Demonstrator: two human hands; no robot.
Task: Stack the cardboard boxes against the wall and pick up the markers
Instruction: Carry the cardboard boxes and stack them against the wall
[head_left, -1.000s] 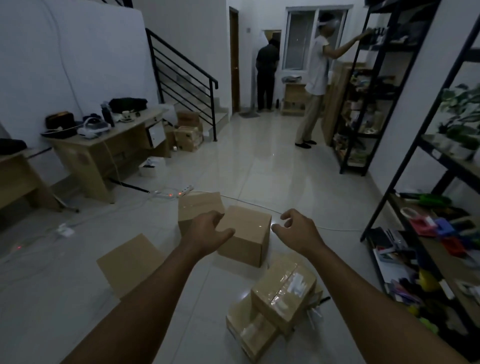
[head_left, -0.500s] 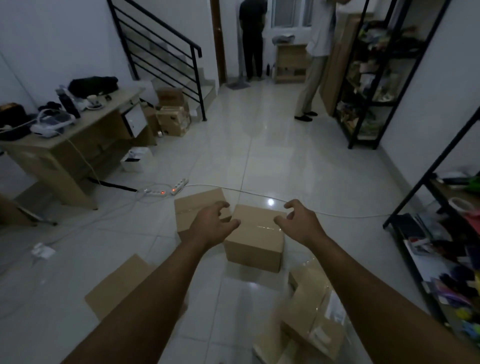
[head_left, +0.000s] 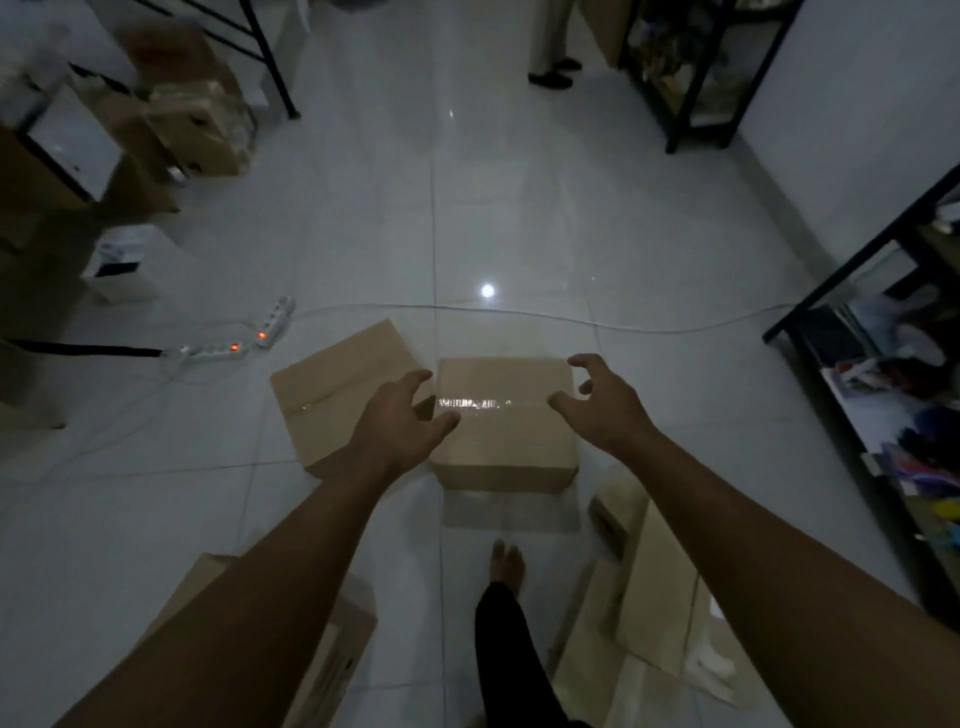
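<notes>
On the pale tiled floor (head_left: 363, 234), straight ahead of the person, sits a taped cardboard box (head_left: 506, 441), its flaps closed and a strip of shiny tape across the top; both arms reach toward it; the left hand (head_left: 402, 423) hovers at the box's left edge with fingers spread wide and holding nothing; the right hand (head_left: 602, 397) hovers over the box's right top corner, fingers loosely curved and apart, also holding nothing; whether either hand touches the cardboard cannot be told. Just to the left of the taped box, touching or nearly so, lies a second box (head_left: 332, 387), turned at an angle; nearer than the taped box, to its right, a third box (head_left: 649, 587) is partly hidden by the right forearm; a fourth box (head_left: 343, 660) lies to the near left, under the left forearm. A bare foot (head_left: 506, 564) stands just this side of the taped box. Beyond the box, a white cable (head_left: 597, 319) runs across the floor to a power strip (head_left: 270, 322) with red lights; right of the box stands a black shelf (head_left: 852, 291) crowded with things; no markers can be made out in the dim light.
</notes>
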